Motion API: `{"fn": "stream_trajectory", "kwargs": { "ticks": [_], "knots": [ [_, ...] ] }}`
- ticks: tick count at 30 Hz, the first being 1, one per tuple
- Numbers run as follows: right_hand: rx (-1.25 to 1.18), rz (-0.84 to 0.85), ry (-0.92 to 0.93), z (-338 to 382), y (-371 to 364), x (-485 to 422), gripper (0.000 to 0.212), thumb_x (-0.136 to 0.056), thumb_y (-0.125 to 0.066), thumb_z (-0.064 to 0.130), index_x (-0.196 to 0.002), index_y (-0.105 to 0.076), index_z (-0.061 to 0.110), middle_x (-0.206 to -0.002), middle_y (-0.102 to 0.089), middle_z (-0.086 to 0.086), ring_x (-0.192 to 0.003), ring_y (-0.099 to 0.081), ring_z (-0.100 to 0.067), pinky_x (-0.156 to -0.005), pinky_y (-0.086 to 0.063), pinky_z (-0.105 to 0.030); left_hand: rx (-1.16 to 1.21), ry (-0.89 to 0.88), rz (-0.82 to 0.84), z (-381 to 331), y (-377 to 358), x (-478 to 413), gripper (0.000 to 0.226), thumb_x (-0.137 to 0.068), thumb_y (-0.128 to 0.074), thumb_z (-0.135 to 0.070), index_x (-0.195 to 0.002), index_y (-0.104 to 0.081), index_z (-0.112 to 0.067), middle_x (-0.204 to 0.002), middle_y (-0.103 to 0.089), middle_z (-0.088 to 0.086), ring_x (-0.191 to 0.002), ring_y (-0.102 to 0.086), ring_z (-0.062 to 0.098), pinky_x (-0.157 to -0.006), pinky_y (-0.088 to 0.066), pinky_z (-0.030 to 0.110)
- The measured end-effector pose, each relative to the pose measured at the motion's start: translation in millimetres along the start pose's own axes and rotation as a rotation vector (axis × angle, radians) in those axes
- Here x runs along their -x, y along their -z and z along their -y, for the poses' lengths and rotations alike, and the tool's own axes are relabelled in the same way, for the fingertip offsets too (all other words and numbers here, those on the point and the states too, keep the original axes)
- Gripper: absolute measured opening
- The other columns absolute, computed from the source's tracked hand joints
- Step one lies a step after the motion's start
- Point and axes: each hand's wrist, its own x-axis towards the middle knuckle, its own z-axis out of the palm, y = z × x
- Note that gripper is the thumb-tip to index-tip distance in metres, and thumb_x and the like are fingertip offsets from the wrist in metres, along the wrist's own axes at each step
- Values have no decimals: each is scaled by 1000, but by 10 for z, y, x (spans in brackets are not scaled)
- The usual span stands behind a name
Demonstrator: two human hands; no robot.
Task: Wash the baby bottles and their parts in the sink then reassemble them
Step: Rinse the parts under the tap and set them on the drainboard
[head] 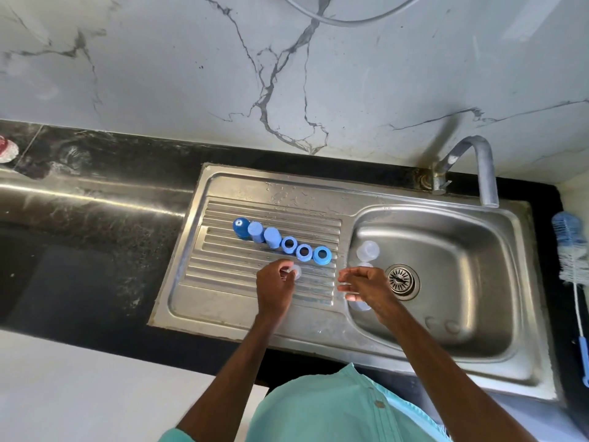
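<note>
Clear teat (296, 272) pinched in the curled fingertips of the left hand (274, 288), low over the drainboard (223, 282), just below a row of blue caps (256, 231) and rings (304, 252). Right hand (366, 288) alongside, fingers loosely spread, apparently holding nothing. Clear bottles (368, 250) lie in the basin (462, 282). Likely laying out parts. Next probably calls for seating the teat in a ring, two-handed.

Teal buttoned shirt (344, 409) with short sleeves, bare forearms.
</note>
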Motion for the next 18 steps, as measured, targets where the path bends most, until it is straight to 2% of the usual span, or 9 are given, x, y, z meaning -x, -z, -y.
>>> {"fn": "stream_trajectory", "kwargs": {
  "ticks": [2,6,12,15,18],
  "knots": [
    [6,1,0,-5,3,-12,7,-94,-75,8,-100,-77,6,-94,-81,-11,-86,-78,-26,-79,-62,-38,-35,16,-33,46,-8,-53,46,-89,-57,-50,-94,-76,-9,-85,-75,1,-78,-71,16,-72,-59,34],
    [22,0,3,-6,9,-52,7,-94,-75,9,-100,-77,7,-93,-81,-11,-88,-79,-28,-81,-62,-40,-89,79,-60,100,-60,-160,20,-93,-64,-29,-93,-73,-12,-83,-73,0,-76,-69,17,-70,-60,42],
    [24,8,-1,-40,39,-110,9,-93,-75,9,-101,-77,4,-90,-81,-11,-88,-78,-30,-80,-61,-41,-120,40,-115,33,-130,-193,13,-101,-65,-22,-96,-71,-11,-85,-72,1,-77,-68,17,-69,-59,36],
    [22,7,-9,-32,65,-117,8,-93,-75,8,-99,-77,4,-90,-81,-11,-85,-78,-29,-82,-61,-43,-113,27,-106,39,-110,-152,31,-101,-55,-40,-101,-69,-12,-88,-71,0,-80,-68,18,-69,-55,29],
    [28,9,-11,-17,95,-113,7,-94,-73,7,-99,-78,5,-91,-81,-11,-84,-78,-27,-79,-61,-40,-174,34,-122,21,-101,-69,49,-98,-50,-50,-123,-61,-9,-109,-69,6,-94,-66,20,-73,-54,31]
  ]
}}
